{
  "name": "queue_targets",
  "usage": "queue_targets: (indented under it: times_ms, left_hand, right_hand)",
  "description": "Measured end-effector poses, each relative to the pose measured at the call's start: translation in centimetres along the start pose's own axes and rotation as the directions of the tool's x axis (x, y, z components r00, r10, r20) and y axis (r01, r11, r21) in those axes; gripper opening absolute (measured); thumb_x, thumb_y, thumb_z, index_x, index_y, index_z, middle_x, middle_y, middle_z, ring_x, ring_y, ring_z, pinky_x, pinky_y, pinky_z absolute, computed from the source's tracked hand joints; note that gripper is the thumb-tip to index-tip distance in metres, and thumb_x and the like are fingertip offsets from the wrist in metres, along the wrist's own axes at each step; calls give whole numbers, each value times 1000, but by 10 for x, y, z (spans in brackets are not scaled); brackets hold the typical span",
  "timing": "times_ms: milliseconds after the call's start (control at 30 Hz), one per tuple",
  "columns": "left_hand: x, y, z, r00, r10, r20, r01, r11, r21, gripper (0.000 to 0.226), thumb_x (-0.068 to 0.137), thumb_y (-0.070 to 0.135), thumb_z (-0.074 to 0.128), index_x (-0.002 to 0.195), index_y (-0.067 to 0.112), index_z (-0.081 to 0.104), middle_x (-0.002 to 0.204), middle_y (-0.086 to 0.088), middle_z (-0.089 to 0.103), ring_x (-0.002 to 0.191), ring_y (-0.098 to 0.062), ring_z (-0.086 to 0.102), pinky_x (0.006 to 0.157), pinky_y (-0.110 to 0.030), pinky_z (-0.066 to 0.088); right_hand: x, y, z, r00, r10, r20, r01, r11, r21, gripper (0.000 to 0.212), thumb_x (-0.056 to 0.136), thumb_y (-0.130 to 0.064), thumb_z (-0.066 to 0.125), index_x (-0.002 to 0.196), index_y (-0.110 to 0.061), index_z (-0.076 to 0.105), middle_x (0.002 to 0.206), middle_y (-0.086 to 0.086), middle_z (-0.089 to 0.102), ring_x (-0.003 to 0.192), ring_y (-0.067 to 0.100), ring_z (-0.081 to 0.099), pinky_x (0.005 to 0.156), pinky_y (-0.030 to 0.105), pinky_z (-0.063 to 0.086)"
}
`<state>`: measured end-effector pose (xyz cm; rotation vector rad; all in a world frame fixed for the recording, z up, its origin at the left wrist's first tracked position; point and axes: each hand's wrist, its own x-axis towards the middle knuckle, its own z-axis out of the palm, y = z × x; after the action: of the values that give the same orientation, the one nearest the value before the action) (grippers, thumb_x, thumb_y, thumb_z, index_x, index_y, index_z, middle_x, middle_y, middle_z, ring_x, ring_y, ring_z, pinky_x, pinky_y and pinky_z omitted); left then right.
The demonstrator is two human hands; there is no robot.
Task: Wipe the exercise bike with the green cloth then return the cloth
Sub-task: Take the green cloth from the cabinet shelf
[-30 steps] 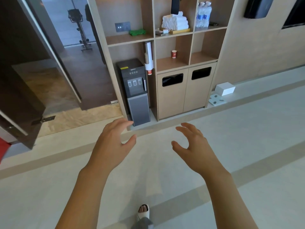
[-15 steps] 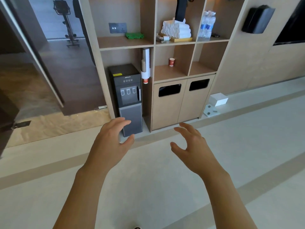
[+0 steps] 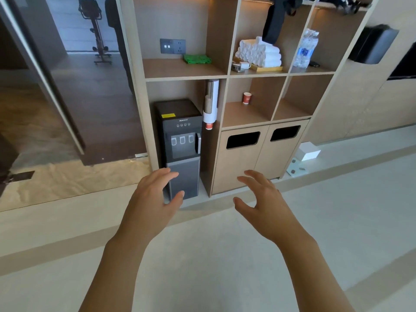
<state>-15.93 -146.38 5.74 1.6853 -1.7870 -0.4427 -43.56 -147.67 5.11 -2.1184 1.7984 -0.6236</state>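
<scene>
A folded green cloth (image 3: 197,58) lies on the upper left shelf of a wooden shelving unit (image 3: 180,74), beside a grey wall socket. The exercise bike (image 3: 95,30) stands far off through the doorway at the upper left. My left hand (image 3: 153,199) and my right hand (image 3: 262,200) hover in front of me above the floor, well below the cloth. Both are empty, with fingers spread and loosely bent.
A black water dispenser (image 3: 181,145) fills the lower left bay, a cup dispenser (image 3: 211,102) beside it. White rolled towels (image 3: 258,52), water bottles (image 3: 306,49), a red paper cup (image 3: 247,97) and two bin cabinets (image 3: 258,154) fill the shelves. A dark door (image 3: 67,75) stands left.
The shelving unit has come closer and larger in view, and the doorway has slid left. Both hands stay raised and empty in much the same pose.
</scene>
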Motion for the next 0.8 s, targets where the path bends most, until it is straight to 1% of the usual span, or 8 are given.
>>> queue_targets:
  times_ms: [133,200,300,433,567,800]
  left_hand:
    - [41,-5,12,1000,-4,-7,4,1000,18,48,98,35,68,144,25,59,153,8,52,143,-14,44,119,-39,40]
    - [63,-4,21,1000,-2,-14,2,1000,23,47,98,35,67,143,26,59,152,9,53,142,-14,44,118,-37,40]
    - [100,0,34,999,-13,-36,14,999,37,47,98,35,67,143,26,59,152,9,52,143,-15,44,119,-40,40]
    - [156,13,52,997,-48,-63,53,996,71,48,98,38,66,144,27,58,154,8,51,144,-16,44,120,-42,39]
    - [208,35,70,994,-63,-89,70,994,79,48,98,38,66,145,29,58,156,10,49,145,-14,43,120,-40,38]
    - [279,64,108,987,-106,-118,118,988,97,47,99,36,66,145,30,58,156,11,50,144,-13,43,119,-37,35]
  right_hand:
    - [46,14,6,1000,-22,17,22,999,36,56,99,-53,63,151,-43,46,165,-18,31,149,14,38,116,47,47]
    - [71,25,7,999,-35,22,33,998,52,56,98,-52,63,151,-42,46,165,-18,32,148,15,39,114,48,49]
    - [113,43,7,999,-43,27,41,997,61,56,99,-52,63,151,-42,46,165,-17,32,149,15,39,117,48,46]
    - [179,71,-1,997,-60,38,57,995,75,56,100,-51,63,152,-43,44,166,-17,31,151,17,37,121,44,40]
    - [239,95,-17,996,-68,52,64,995,82,58,99,-54,61,153,-45,40,168,-18,28,154,17,33,123,46,37]
    - [318,143,-40,991,-102,88,91,989,120,57,100,-49,63,153,-39,45,167,-16,32,151,15,36,122,47,40]
